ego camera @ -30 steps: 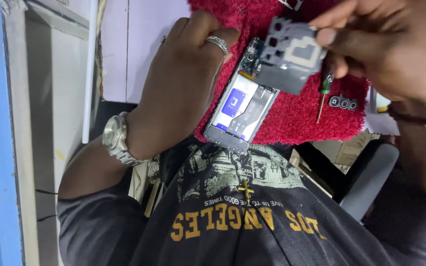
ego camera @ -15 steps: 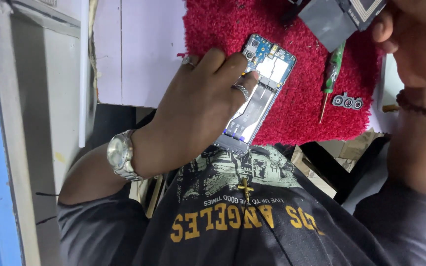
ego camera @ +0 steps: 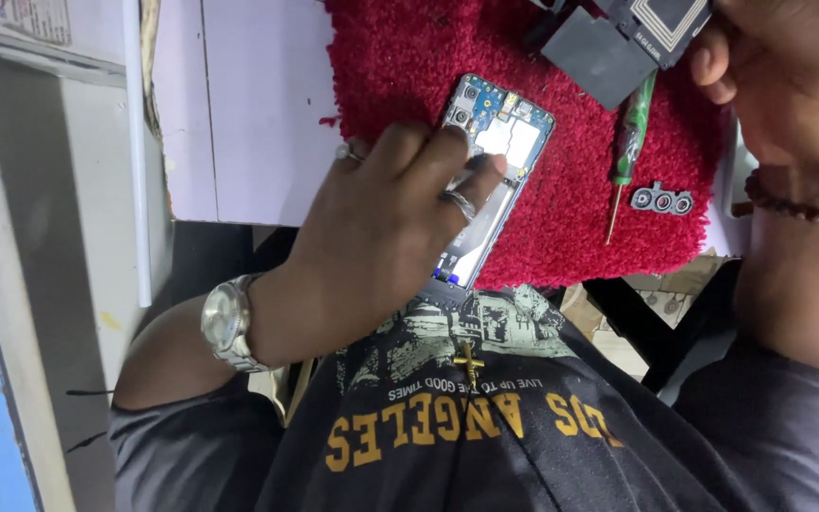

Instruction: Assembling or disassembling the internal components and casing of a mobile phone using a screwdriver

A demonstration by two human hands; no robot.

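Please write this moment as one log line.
left hand: on opened phone | right hand: holds dark cover | screwdriver: on red mat

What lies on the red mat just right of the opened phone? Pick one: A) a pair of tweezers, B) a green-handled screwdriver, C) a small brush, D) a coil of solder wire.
B: a green-handled screwdriver lies on the red mat just right of the opened phone, which the left hand steadies, with a small camera-lens trim piece beside the tool.
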